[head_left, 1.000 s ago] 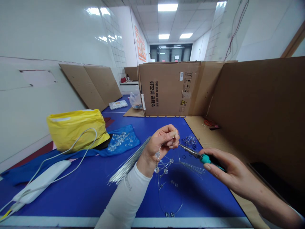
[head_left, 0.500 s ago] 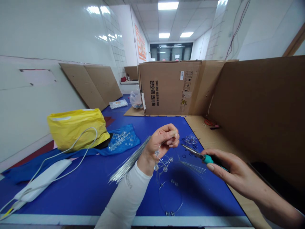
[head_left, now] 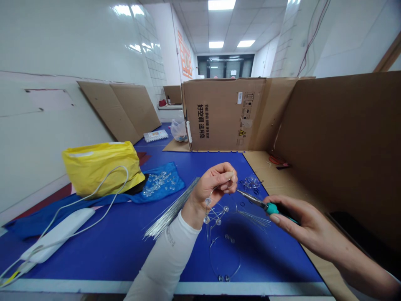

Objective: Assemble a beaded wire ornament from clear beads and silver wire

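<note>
My left hand (head_left: 213,184) is raised over the blue table (head_left: 125,242), fingers pinched on a thin wire piece strung with clear beads (head_left: 214,215) that dangles below it. My right hand (head_left: 294,219) grips teal-handled pliers (head_left: 260,204) whose metal tips point left, close to the pinched wire at my left fingertips. A wire loop with beads (head_left: 224,261) lies on the table under the hands. A bundle of straight silver wires (head_left: 171,213) lies behind my left wrist.
A blue cloth with clear beads (head_left: 159,184) and a yellow bag (head_left: 102,167) lie at the left. A white power strip (head_left: 56,236) with cable sits near the front left. Cardboard walls (head_left: 338,142) enclose the back and right. Small rings and beads (head_left: 249,184) lie beyond the hands.
Both hands stay almost still; the plier tips drew slightly away, then came back near the left fingertips. The view shifted a little.
</note>
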`<state>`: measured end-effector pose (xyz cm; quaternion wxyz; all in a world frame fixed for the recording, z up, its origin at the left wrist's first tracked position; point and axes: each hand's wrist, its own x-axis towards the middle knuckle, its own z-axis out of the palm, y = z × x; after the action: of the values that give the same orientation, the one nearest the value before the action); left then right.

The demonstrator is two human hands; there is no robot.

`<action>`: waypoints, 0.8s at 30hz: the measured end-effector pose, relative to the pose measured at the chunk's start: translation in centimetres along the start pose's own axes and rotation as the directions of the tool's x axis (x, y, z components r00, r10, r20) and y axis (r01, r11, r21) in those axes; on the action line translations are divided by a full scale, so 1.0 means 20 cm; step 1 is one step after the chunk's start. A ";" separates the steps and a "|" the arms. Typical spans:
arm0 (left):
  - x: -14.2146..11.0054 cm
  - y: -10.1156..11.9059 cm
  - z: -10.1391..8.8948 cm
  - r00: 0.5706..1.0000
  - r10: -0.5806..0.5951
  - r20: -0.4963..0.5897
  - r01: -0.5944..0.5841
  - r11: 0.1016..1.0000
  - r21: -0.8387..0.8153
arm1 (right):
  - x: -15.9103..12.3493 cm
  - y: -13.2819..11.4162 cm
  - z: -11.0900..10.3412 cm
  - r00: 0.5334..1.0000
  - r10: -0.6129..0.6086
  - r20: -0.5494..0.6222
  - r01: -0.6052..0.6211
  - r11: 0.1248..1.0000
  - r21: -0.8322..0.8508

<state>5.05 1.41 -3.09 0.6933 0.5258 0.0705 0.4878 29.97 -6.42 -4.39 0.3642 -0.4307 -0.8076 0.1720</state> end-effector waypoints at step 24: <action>0.00 0.01 0.01 0.997 -0.047 -0.066 0.052 0.996 0.066 | 0.00 0.00 -0.01 0.917 -0.396 -0.054 0.314 0.797 -0.516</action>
<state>5.08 1.32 -2.79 0.6844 0.5311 0.1223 0.4844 30.06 -6.51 -4.29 0.3300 -0.3624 -0.8590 -0.1481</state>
